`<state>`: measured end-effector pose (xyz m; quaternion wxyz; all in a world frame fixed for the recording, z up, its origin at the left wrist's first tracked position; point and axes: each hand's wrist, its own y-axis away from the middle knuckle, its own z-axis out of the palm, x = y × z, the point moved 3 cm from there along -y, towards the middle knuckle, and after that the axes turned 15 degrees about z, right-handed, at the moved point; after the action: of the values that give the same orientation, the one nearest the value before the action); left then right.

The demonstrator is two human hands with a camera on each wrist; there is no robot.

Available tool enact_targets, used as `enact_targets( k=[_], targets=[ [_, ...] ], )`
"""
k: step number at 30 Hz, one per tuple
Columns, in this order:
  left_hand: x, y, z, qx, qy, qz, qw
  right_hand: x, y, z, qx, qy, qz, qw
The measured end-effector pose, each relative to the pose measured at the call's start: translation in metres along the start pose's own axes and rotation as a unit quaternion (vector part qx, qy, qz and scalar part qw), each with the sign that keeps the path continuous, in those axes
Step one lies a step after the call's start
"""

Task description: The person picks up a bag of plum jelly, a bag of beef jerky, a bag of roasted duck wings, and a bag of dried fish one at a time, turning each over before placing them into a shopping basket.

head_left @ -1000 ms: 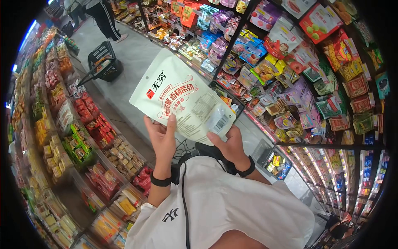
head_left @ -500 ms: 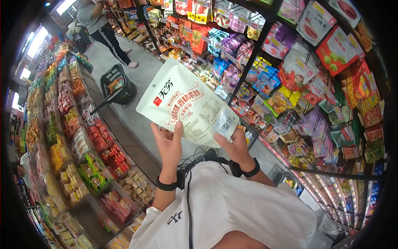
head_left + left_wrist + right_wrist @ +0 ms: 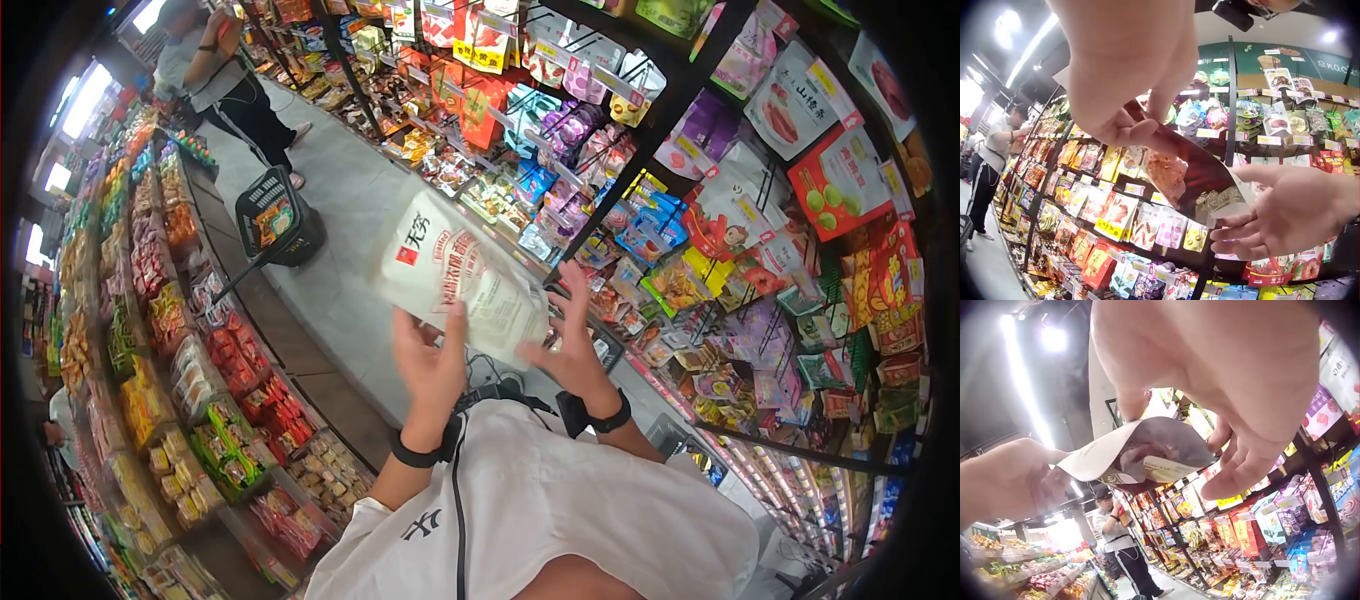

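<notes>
A white snack bag [image 3: 470,285] with red and black printing tilts in front of the body, blurred by motion. My left hand [image 3: 432,365] pinches its near-left edge, thumb on the printed face and fingers behind. Beside the bag's right end, my right hand [image 3: 582,362] has its fingers spread and mostly straight, its thumb at the lower corner. The left wrist view shows the bag's other side [image 3: 1166,175], dark red with a food picture. In the right wrist view the bag [image 3: 1097,456] stretches between the two hands, its bottom end facing the camera.
A black shopping basket [image 3: 285,245] with goods stands on the aisle floor [image 3: 345,200], with a person [image 3: 215,75] beyond it. Bins of packaged snacks [image 3: 240,440] line the left; hanging bags [image 3: 760,345] fill the rack on the right. Another basket [image 3: 700,455] sits partly behind the right forearm.
My right hand has loosened from the bag's right end and spread its fingers. The bag, in my left hand, has turned and moved slightly right. The view has swung, and the person's arms are raised.
</notes>
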<state>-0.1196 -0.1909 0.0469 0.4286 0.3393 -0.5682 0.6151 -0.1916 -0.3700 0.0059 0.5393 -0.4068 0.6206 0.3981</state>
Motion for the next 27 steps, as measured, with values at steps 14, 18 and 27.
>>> enact_targets(
  k=[14,18,27],
  targets=[
    [-0.012,-0.108,-0.046,-0.219,-0.059,0.15,0.962,-0.007,-0.086,0.084,-0.142,-0.294,0.185,0.927],
    [-0.026,-0.144,-0.091,-0.132,-0.11,0.137,0.976,-0.015,-0.111,0.123,-0.191,-0.343,0.224,0.892],
    [-0.062,-0.176,-0.138,-0.134,0.039,-0.034,0.99,-0.028,-0.14,0.182,-0.183,-0.336,0.197,0.903]
  ],
)
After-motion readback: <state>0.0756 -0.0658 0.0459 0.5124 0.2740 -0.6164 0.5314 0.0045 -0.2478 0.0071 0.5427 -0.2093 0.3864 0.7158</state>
